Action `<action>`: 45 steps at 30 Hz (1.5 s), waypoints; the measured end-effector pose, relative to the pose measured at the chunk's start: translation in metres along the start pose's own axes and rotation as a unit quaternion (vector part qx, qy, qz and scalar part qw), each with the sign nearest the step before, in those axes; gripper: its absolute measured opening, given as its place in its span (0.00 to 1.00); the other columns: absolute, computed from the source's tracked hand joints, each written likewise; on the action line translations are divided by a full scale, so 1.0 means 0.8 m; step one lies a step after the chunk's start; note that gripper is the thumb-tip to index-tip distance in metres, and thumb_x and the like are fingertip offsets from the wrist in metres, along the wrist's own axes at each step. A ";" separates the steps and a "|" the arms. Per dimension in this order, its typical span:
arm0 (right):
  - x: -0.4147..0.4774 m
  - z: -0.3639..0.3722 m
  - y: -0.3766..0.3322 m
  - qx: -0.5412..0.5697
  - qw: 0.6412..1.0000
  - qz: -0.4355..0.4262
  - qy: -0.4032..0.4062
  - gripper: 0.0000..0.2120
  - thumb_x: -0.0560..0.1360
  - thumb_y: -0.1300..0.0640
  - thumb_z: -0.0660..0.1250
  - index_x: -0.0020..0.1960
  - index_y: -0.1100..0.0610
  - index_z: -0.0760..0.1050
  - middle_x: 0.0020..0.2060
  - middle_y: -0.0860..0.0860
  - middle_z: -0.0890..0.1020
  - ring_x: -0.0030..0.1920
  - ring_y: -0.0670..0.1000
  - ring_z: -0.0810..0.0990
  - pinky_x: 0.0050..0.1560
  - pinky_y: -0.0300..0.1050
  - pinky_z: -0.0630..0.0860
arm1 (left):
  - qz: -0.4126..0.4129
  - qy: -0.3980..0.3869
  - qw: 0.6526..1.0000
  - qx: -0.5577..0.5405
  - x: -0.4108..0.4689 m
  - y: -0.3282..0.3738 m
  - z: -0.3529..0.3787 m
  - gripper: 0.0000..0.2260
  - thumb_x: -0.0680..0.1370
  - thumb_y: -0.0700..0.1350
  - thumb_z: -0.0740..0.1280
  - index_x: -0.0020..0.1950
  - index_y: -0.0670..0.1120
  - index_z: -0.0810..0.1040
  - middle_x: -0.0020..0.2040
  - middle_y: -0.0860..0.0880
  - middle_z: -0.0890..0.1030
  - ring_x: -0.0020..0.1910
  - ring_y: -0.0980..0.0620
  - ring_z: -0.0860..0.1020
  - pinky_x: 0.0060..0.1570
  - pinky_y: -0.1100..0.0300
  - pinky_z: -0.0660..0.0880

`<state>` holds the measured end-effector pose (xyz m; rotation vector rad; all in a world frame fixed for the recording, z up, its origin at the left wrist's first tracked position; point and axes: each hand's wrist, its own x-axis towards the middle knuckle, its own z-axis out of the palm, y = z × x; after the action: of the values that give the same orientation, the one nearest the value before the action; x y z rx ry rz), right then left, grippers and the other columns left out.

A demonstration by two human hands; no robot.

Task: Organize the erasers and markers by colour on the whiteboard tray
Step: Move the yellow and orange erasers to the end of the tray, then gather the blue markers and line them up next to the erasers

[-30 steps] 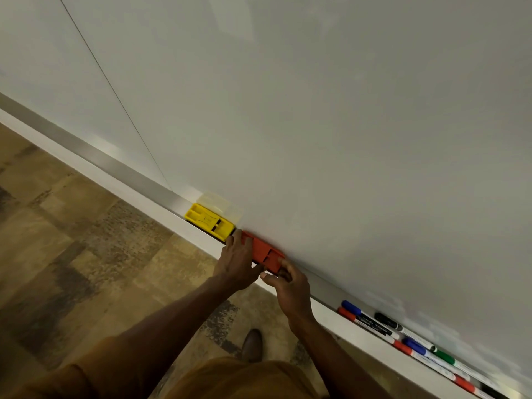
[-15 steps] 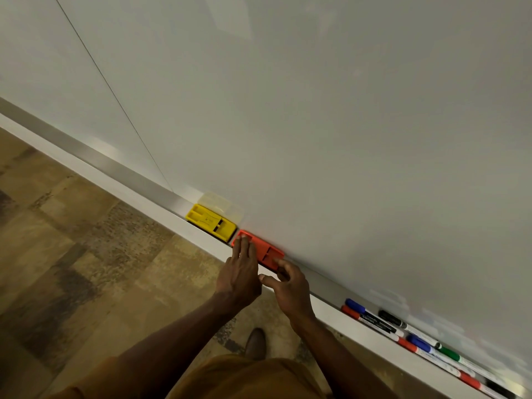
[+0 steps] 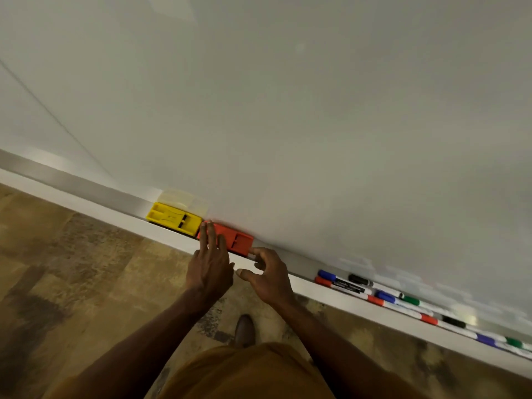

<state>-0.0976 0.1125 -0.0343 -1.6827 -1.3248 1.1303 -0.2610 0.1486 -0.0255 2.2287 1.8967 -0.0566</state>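
Observation:
A red eraser (image 3: 237, 239) lies on the whiteboard tray (image 3: 95, 194), right beside a yellow eraser (image 3: 173, 218) on its left. My left hand (image 3: 209, 266) is flat with fingers spread, its fingertips resting over the red eraser's left end. My right hand (image 3: 266, 273) hovers just off the eraser's right end, fingers curled apart, holding nothing. Further right in the tray lie several markers (image 3: 357, 286) with blue, red, black and green caps, end to end in rows.
The whiteboard (image 3: 288, 110) fills the upper view. Below the tray's white front edge is a mottled brown floor (image 3: 72, 283), with my shoe (image 3: 244, 329) near the wall.
Both hands have let go of the red eraser and drawn back a little. The eraser now rests against the yellow one.

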 end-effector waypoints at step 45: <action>-0.142 -0.415 0.217 -0.515 0.853 -0.006 0.083 0.16 0.73 0.55 0.77 0.59 0.56 0.79 0.56 0.55 0.79 0.60 0.55 0.77 0.51 0.49 0.82 | 0.316 0.034 0.948 0.036 -0.029 0.323 0.050 0.22 0.61 0.28 0.78 0.52 0.41 0.83 0.47 0.44 0.82 0.45 0.42 0.80 0.43 0.49 0.79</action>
<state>0.2620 -0.0409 -0.0453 -2.4009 -1.9851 0.1648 -0.0078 0.0808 -0.0256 2.8031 1.1346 0.0544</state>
